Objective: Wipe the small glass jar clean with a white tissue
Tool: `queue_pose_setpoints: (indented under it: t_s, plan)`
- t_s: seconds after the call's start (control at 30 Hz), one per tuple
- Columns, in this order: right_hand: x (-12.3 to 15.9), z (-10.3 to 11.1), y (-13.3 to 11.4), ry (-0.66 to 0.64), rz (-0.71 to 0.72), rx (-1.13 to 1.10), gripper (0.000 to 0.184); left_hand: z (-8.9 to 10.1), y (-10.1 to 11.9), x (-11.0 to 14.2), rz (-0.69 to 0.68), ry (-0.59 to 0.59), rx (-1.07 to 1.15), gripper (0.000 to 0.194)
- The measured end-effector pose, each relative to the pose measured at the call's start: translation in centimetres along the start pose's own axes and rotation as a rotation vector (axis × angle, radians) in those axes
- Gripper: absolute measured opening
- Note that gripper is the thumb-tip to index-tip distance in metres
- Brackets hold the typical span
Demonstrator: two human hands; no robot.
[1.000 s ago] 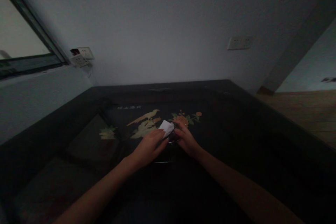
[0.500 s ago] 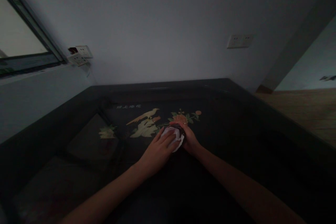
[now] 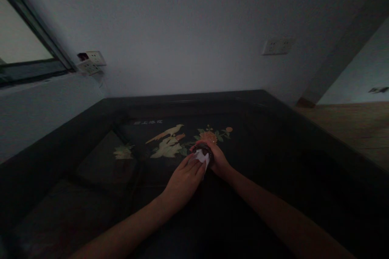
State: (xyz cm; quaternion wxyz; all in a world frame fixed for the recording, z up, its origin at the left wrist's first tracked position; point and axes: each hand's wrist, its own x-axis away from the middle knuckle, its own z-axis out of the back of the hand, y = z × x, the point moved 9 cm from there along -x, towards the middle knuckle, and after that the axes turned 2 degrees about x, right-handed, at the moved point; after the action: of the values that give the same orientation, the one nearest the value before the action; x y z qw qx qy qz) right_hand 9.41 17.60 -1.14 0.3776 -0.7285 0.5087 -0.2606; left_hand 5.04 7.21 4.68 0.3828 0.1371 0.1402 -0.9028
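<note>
My right hand is curled round the far and right side of a small dark, shiny, round object, perhaps a dish or lid; the dimness hides its exact kind. My left hand presses a crumpled white tissue against this object, fingers bunched over the paper. Both hands meet over the middle of a dark glossy tabletop, in front of a printed bird and an orange flower. The underside of the round object is hidden.
Behind the table rises a pale wall with a double socket at right and more sockets at left. A window is at upper left. Wooden floor shows beyond the table's right edge.
My left hand has drawn the tissue slightly down and toward me, uncovering more of the dark round object's far rim. My right hand keeps its hold almost in place.
</note>
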Motion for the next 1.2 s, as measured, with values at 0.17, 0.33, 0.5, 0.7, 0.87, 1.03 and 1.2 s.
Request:
queue_pose_setpoints:
  t_s: [0.17,0.33,0.5,0.7,0.87,1.03,1.2]
  plan:
    - [0.1,0.0,-0.1,0.018,-0.005,0.007,0.028,0.8,0.6,0.0,0.026,0.059,-0.053,0.032]
    - [-0.1,0.5,0.4,0.069,-0.042,0.005,0.03,0.0,0.4,0.2,0.075,0.003,-0.03,0.032]
    - [-0.1,0.5,0.4,0.052,-0.038,0.028,0.032,-0.7,0.2,0.3,0.067,-0.006,0.072,0.035]
    - [-0.1,0.5,0.3,0.057,-0.023,0.036,0.031,-0.7,0.1,-0.2,0.065,-0.015,0.202,0.026]
    - [-0.1,0.5,0.1,0.067,-0.02,0.066,0.029,-1.3,-0.5,-0.3,0.263,-0.083,0.521,0.018]
    - [0.0,0.3,0.0,0.066,-0.014,0.073,0.024,-1.4,-0.6,-0.2,0.335,-0.152,0.565,0.021]
    - [0.2,0.2,0.0,0.045,-0.011,0.069,0.03,-1.0,0.1,-0.8,0.145,-0.179,0.232,0.016]
